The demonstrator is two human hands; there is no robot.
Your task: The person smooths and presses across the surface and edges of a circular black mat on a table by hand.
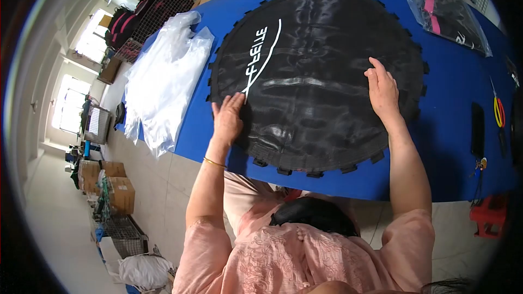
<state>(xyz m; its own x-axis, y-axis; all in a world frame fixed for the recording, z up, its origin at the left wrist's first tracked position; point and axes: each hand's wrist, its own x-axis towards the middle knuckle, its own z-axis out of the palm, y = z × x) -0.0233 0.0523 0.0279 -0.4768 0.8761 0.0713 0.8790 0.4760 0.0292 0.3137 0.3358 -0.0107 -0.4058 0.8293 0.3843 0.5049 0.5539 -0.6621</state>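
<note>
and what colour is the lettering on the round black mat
The lettering is white, shown in the head view.

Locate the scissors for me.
In the head view, the scissors lie near the right end of the blue table, just right of a long black item and well right of the black mat.

Mat (pixel 327 125) on table (pixel 449 106), left hand (pixel 227 118) at its near left, right hand (pixel 384 92) over its right.
Worker's side: plastic pile (pixel 163 76) left of mat, packed bag (pixel 455 19) far right, scissors (pixel 498 111) right; cartons (pixel 121 193) on floor, left of table.
</note>
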